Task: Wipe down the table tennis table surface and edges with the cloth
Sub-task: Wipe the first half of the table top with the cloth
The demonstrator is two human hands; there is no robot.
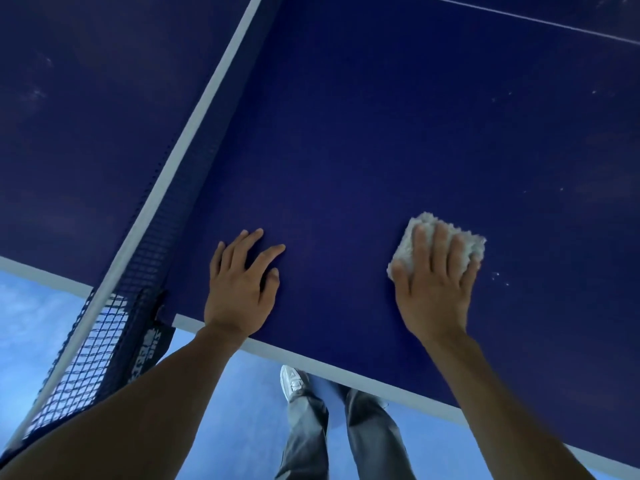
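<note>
The dark blue table tennis table [363,140] fills most of the view, with a white line along its near edge [311,360]. My right hand [434,285] lies flat on a folded white fluffy cloth [412,237], pressing it onto the surface near that edge. The cloth pokes out beyond my fingertips and beside my thumb. My left hand [242,282] rests flat on the bare table with its fingers spread, a little right of the net, and holds nothing.
The black net [156,244] with its white top band runs from the lower left up to the top middle, clamped at the table's edge. White specks [500,277] dot the surface right of the cloth. Below the edge are my grey trousers, a white shoe [292,381] and blue floor.
</note>
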